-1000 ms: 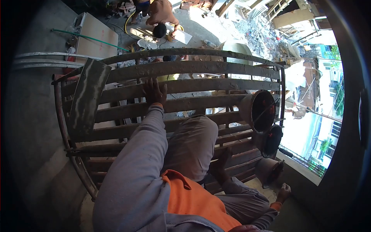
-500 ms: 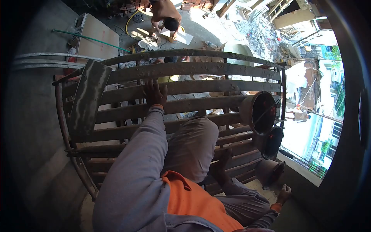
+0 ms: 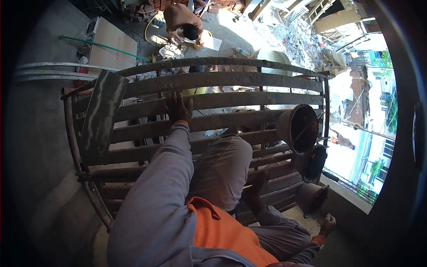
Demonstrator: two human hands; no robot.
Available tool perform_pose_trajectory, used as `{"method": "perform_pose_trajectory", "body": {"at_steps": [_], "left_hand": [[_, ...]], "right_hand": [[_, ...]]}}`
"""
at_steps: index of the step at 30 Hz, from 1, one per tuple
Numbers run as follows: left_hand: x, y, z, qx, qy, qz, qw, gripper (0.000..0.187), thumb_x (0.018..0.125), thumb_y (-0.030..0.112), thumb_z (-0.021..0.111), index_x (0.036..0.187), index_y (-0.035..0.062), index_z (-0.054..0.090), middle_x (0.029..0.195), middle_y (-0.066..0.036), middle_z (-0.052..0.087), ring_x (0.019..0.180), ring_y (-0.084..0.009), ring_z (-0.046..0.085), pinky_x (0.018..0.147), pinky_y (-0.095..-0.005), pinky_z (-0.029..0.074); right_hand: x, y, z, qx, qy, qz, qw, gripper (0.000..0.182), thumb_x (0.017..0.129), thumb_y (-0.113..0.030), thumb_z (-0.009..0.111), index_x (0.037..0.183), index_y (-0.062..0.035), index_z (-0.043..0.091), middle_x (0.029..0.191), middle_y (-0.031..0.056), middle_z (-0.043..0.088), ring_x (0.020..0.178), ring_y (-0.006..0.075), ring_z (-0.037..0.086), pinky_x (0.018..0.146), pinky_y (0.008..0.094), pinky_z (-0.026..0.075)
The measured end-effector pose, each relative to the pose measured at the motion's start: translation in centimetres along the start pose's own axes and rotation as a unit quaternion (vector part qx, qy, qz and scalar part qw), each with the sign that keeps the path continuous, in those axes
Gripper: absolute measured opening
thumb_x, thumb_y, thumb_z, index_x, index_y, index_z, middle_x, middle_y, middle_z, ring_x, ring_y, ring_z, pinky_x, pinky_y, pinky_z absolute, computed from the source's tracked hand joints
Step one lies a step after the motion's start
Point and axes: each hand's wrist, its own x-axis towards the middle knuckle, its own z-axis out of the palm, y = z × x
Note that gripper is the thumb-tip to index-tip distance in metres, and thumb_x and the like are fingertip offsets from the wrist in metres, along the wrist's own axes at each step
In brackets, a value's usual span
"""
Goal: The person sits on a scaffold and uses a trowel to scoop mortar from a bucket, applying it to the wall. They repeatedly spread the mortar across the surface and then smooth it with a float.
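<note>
My left hand point(image 3: 179, 108) lies with its fingers stretched out on the wooden slats point(image 3: 231, 100) of a scaffold platform, and it holds nothing. At the lower right, my right hand point(image 3: 328, 225) is closed, its fingers curled together. Whatever may be between those fingers is too small to make out. Closest to it is a tilted bucket point(image 3: 308, 198) with a dark inside. Farther up, a larger bucket point(image 3: 284, 129) stands on the slats with a thin stick or handle across its mouth. A dark round pan point(image 3: 315, 163) with a handle sits between the two buckets.
A cement-streaked board point(image 3: 103, 111) lies across the slats at left. Gaps between slats show the ground below, where a co-worker point(image 3: 183, 22) bends over a pale sheet point(image 3: 213, 43). Walls flank the platform; a window opening point(image 3: 351, 155) is at right.
The co-worker below has shifted slightly left, and another person's legs now show behind. A figure outside the window has changed posture. Both my hands have stayed in place.
</note>
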Motion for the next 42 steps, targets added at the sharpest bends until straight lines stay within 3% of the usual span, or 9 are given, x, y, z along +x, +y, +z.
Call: {"method": "perform_pose_trajectory", "body": {"at_steps": [3, 6, 9, 21, 27, 30, 42], "left_hand": [[-0.1, -0.1, 0.2, -0.005, 0.001, 0.004, 1.000, 0.060, 0.086, 0.049, 0.058, 0.131, 0.0126, 0.047, 0.143, -0.014, 0.039, 0.135, -0.0371, 0.034, 0.106, -0.0622, 0.027], [0.0, -0.2, 0.2, -0.004, 0.001, 0.004, 1.000, 0.060, 0.086, 0.049, 0.058, 0.132, 0.0126, 0.046, 0.143, -0.014, 0.039, 0.135, -0.0370, 0.034, 0.106, -0.0622, 0.027], [-0.1, -0.1, 0.0, 0.001, -0.001, 0.001, 1.000, 0.060, 0.086, 0.049, 0.058, 0.132, 0.0122, 0.046, 0.143, -0.014, 0.039, 0.136, -0.0367, 0.033, 0.106, -0.0622, 0.027], [0.0, -0.1, -0.2, -0.012, 0.018, 0.011, 1.000, 0.057, 0.086, 0.046, 0.060, 0.128, 0.0105, 0.049, 0.139, -0.015, 0.042, 0.135, -0.0357, 0.035, 0.106, -0.0612, 0.027], [0.3, 0.3, -0.6, -0.027, 0.031, 0.017, 0.999, 0.053, 0.086, 0.042, 0.062, 0.126, 0.0075, 0.051, 0.134, -0.016, 0.047, 0.132, -0.0368, 0.037, 0.109, -0.0583, 0.027], [0.3, 0.1, -0.6, -0.034, 0.020, 0.010, 0.999, 0.053, 0.086, 0.040, 0.063, 0.125, 0.0067, 0.051, 0.134, -0.016, 0.047, 0.132, -0.0371, 0.037, 0.109, -0.0574, 0.028], [0.2, 0.3, -0.8, -0.008, 0.001, 0.007, 1.000, 0.053, 0.089, 0.045, 0.059, 0.127, 0.0088, 0.050, 0.136, -0.015, 0.046, 0.133, -0.0375, 0.037, 0.107, -0.0593, 0.028]], "right_hand": [[0.0, 0.1, -0.1, -0.009, -0.001, 0.001, 1.000, 0.030, 0.091, -0.024, 0.063, 0.096, 0.0052, 0.066, 0.085, 0.0114, 0.068, 0.077, 0.0172, 0.061, 0.073, 0.0331, 0.049], [-0.3, -0.2, -0.3, -0.004, 0.001, 0.002, 1.000, 0.030, 0.090, -0.024, 0.063, 0.096, 0.0054, 0.066, 0.084, 0.0118, 0.068, 0.076, 0.0175, 0.061, 0.073, 0.0332, 0.049], [-0.5, -0.8, -0.6, -0.003, -0.009, 0.014, 1.000, 0.031, 0.091, -0.025, 0.063, 0.097, 0.0051, 0.066, 0.087, 0.0156, 0.068, 0.078, 0.0231, 0.063, 0.075, 0.0360, 0.049], [-0.3, -0.4, -0.4, 0.002, 0.008, 0.009, 1.000, 0.032, 0.091, -0.025, 0.062, 0.095, 0.0064, 0.065, 0.087, 0.0172, 0.068, 0.078, 0.0262, 0.064, 0.076, 0.0367, 0.049], [0.2, 0.1, -0.2, 0.002, 0.010, 0.010, 1.000, 0.032, 0.091, -0.026, 0.062, 0.094, 0.0060, 0.065, 0.087, 0.0159, 0.068, 0.077, 0.0239, 0.063, 0.075, 0.0361, 0.049], [0.3, -0.1, -0.1, -0.002, 0.026, -0.007, 1.000, 0.031, 0.091, -0.026, 0.062, 0.092, 0.0052, 0.066, 0.081, 0.0126, 0.068, 0.074, 0.0183, 0.061, 0.071, 0.0339, 0.049], [1.1, -0.7, 0.1, -0.006, 0.024, -0.003, 1.000, 0.033, 0.091, -0.027, 0.062, 0.094, 0.0059, 0.066, 0.083, 0.0134, 0.069, 0.073, 0.0204, 0.062, 0.071, 0.0341, 0.049]]}}
